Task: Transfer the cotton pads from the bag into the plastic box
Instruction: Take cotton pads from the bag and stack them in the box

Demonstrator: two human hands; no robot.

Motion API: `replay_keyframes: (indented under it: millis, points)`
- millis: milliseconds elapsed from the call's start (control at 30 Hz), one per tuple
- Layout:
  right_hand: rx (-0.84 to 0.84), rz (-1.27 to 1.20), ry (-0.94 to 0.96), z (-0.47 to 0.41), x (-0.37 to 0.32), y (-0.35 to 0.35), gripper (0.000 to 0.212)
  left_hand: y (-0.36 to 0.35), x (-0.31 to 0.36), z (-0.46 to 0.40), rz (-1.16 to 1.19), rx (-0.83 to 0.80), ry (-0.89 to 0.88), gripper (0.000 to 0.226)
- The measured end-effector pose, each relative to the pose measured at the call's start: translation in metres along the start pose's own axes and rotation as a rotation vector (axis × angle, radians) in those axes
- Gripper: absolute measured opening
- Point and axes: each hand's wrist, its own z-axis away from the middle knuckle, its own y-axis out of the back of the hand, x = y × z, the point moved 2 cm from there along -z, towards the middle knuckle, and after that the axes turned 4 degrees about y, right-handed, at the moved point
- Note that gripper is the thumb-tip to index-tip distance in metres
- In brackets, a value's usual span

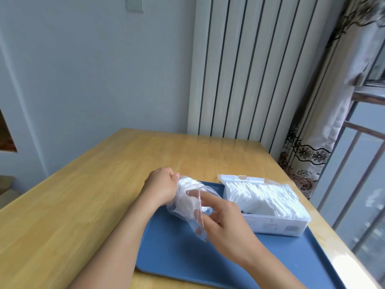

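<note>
**Both hands on the bag, box of pads open alongside**

Just below the middle of the frame, the left hand [161, 187] is closed around the far end of a clear plastic bag [188, 207], fingers curled over the bunched plastic. The bag is held up off the blue tray [179, 259], tilted so its open mouth faces the lower right. A small wad of white cotton pads [187, 189] sits inside, pressed up toward the end the left hand grips.

The right hand [224, 224] is at the bag's mouth, loosely open. Its fingers [196, 193] are spread and reach into the opening; several fingertips show through the clear film, and they appear to touch the pads inside, though whether they have hold of any cannot be told.

To the right of centre, the white plastic box [279, 227] stands on the tray, just beside the right hand. Its lid [239, 179] is folded back at the far side, and the box is nearly full with a row of white pads [262, 198] standing on edge.

The tray lies on a pale wooden table [83, 195] that fills the lower left. Behind the table, in the upper middle, is a white ribbed radiator [250, 69]; a patterned curtain [325, 101] hangs at the right edge beside a window.
</note>
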Motion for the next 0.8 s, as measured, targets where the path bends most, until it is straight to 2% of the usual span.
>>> replay_keyframes:
  millis: [167,233,300,433,533,600,667,733,800]
  points:
    - [-0.113,0.122,0.02,-0.001,-0.006,-0.004,0.048,-0.003,0.003,0.002,-0.014,-0.003,-0.011,0.036]
    - [-0.114,0.186,0.034,-0.002,-0.007,-0.005,0.042,-0.003,0.001,0.001,0.02,-0.013,-0.001,0.036]
    - [-0.062,0.152,0.019,-0.003,-0.008,0.0,0.036,-0.002,-0.001,-0.001,-0.035,0.02,-0.013,0.035]
    - [0.067,0.039,-0.061,0.0,-0.01,0.016,0.038,-0.005,0.001,-0.002,-0.139,0.135,-0.038,0.032]
    - [0.172,-0.021,-0.095,0.003,-0.013,0.025,0.019,-0.003,0.001,-0.002,-0.169,0.219,-0.023,0.03]
    - [0.272,-0.059,-0.075,0.004,-0.014,0.036,0.009,-0.001,-0.003,-0.004,-0.169,0.25,-0.02,0.03]
    - [0.398,-0.086,-0.007,0.002,-0.013,0.053,0.012,0.003,-0.002,-0.001,-0.159,0.319,-0.05,0.029]
    - [0.483,-0.217,0.046,0.0,-0.014,0.068,0.015,0.009,0.01,0.007,-0.04,0.461,-0.154,0.028]
    - [0.508,-0.362,0.082,0.002,-0.015,0.079,0.02,0.013,0.034,0.022,0.267,0.476,-0.332,0.027]
